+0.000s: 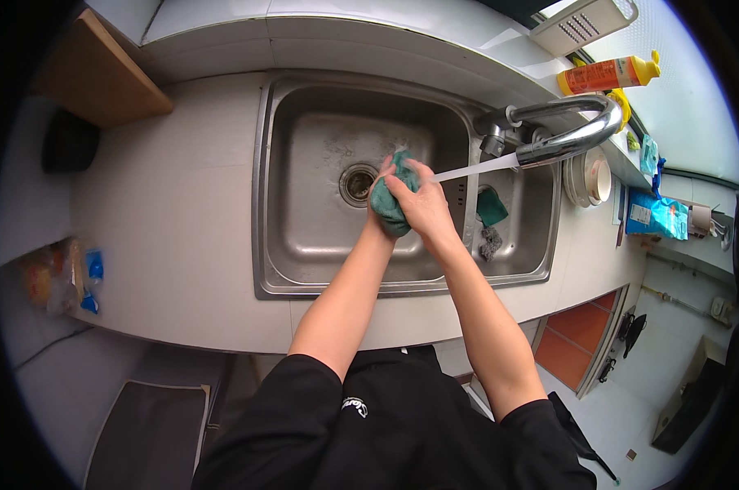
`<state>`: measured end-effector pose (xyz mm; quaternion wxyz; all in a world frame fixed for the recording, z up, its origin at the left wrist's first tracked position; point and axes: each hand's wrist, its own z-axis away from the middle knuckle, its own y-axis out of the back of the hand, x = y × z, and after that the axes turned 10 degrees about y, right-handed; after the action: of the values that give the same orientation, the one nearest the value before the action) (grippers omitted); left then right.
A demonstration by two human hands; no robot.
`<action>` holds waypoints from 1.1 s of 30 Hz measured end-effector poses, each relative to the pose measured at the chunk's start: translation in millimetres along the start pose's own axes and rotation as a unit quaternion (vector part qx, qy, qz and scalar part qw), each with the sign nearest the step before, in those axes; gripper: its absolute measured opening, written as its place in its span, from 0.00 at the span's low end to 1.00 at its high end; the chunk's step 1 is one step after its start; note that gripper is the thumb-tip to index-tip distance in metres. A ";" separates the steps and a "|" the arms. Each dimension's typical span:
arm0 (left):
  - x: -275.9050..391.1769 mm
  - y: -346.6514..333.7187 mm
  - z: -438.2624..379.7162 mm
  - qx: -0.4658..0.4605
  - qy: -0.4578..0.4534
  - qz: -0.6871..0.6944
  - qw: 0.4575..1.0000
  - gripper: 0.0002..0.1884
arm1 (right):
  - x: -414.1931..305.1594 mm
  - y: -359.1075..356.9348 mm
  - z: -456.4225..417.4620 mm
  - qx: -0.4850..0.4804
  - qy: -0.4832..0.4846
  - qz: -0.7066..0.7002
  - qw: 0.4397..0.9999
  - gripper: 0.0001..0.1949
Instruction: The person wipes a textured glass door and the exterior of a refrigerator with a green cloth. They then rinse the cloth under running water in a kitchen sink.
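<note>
Both hands hold a green cloth (389, 205) above the large basin of a stainless steel sink (320, 245). My left hand (378, 184) is on the cloth's left side, largely hidden by it. My right hand (423, 199) grips the cloth from the right, thumb across it. From the spout of a chrome faucet (568, 144), water (476, 168) runs onto the right hand and cloth. The drain (358, 184) lies just left of the hands. In the smaller basin at right lie a green scouring pad (492, 206) and a grey steel-wool scrubber (490, 244).
Stacked bowls and plates (586, 177) stand right of the sink, near a blue packet (657, 214). A yellow-capped orange bottle (608, 75) is on the ledge behind the faucet. A wooden board (109, 79) leans at the back left; plastic bags (63, 275) lie at the left edge.
</note>
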<state>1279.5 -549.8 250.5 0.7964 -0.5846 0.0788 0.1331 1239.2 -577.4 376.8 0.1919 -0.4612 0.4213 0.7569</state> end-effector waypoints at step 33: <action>-2.0 2.1 6.3 0.097 -0.076 -0.042 0.991 0.32 | -13.8 -12.7 -3.9 -0.069 0.041 0.208 0.975 0.18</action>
<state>1276.8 -543.4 251.0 0.8580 -0.4955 0.0062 0.1354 1256.8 -572.0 382.0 -0.0192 -0.4061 0.4620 0.7882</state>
